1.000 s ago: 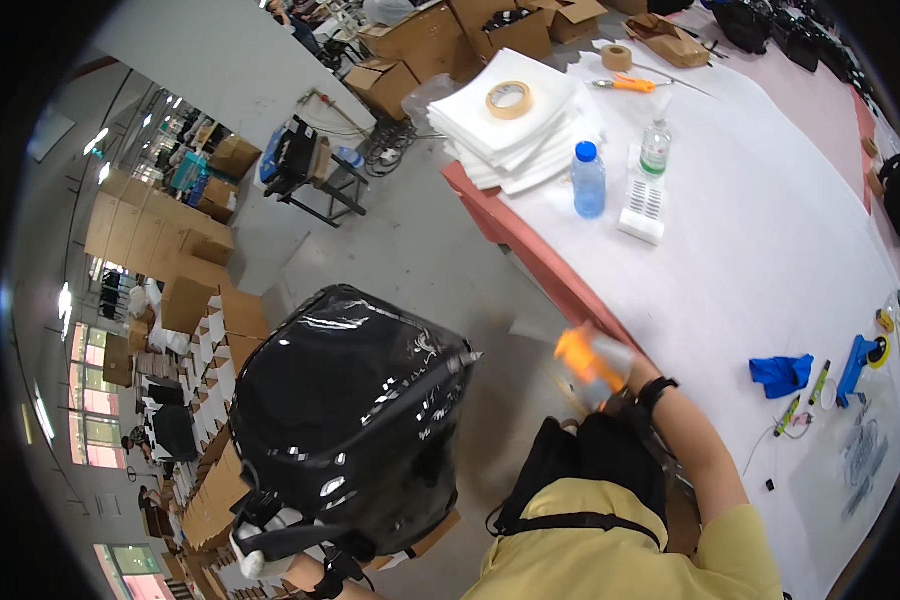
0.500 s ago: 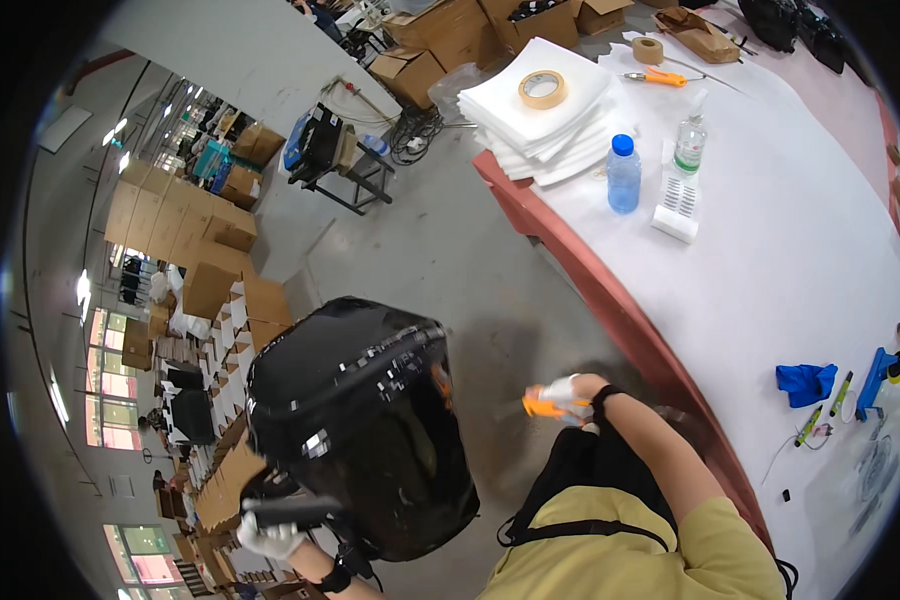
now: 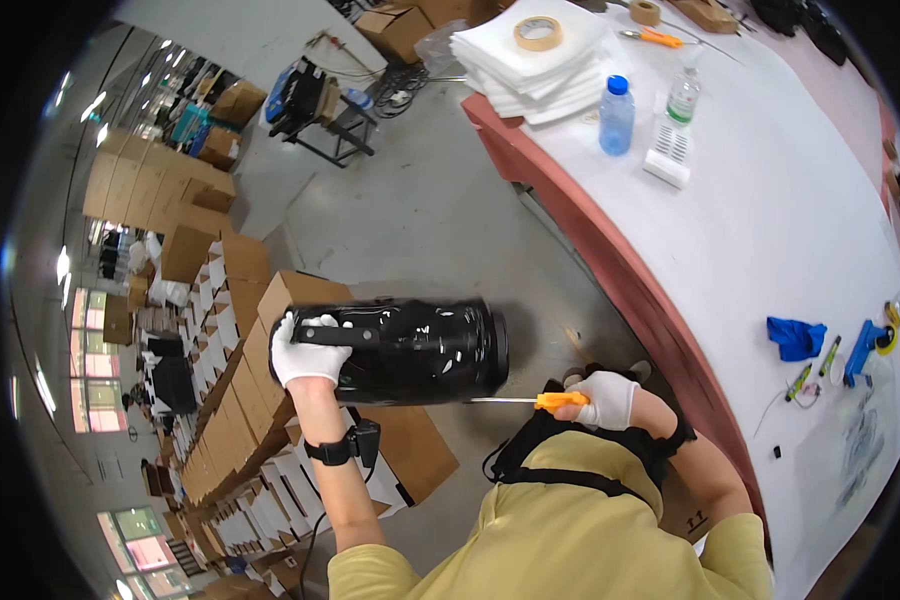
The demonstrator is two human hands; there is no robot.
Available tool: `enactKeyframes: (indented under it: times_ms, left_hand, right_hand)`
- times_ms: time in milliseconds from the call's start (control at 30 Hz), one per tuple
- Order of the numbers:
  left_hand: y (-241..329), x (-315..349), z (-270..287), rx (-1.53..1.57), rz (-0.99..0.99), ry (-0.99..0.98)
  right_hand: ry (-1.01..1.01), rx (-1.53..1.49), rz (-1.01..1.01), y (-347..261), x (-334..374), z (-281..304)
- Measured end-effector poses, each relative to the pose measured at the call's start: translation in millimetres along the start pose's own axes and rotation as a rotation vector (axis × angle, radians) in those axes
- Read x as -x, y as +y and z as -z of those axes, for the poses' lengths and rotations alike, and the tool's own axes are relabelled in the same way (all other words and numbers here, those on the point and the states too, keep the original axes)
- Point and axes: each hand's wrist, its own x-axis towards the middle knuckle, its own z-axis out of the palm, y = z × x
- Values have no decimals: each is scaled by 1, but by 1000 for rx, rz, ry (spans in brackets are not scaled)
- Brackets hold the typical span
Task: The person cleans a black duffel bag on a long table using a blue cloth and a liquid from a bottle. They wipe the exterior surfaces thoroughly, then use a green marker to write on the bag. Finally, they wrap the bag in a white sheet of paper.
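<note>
A glossy black hard-shell case (image 3: 420,345) lies sideways in front of me, above the floor and the cardboard boxes. My left hand (image 3: 305,358), in a white glove, grips the dark strap-like handle (image 3: 355,337) at the case's left end. In my gloved right hand (image 3: 610,400) is an orange-handled tool with a thin metal shaft (image 3: 558,402). Its shaft points left, near the lower right edge of the case; whether the tip touches the case I cannot tell.
On the right stands a white-covered table (image 3: 710,270) with a red edge. It bears white foam sheets (image 3: 510,60), a tape roll (image 3: 538,33), a blue-capped bottle (image 3: 616,116) and a blue cloth (image 3: 796,338). Cardboard boxes (image 3: 245,410) line the left; a black stool (image 3: 335,125) stands farther off.
The case has turned, bringing its handle side into view. My left hand has come up with it. My right hand has moved slightly right, its tool now pointing at the case's lower edge.
</note>
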Motion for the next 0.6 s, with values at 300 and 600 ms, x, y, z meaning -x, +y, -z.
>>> enactKeyframes:
  times_ms: [300, 600]
  left_hand:
    - [19, 23, 8, 207, -208, -49]
    - [-10, 55, -20, 276, -290, -26]
  right_hand:
    - [38, -143, -314, 27, 31, -33]
    - [325, 2, -39, 13, 43, -25]
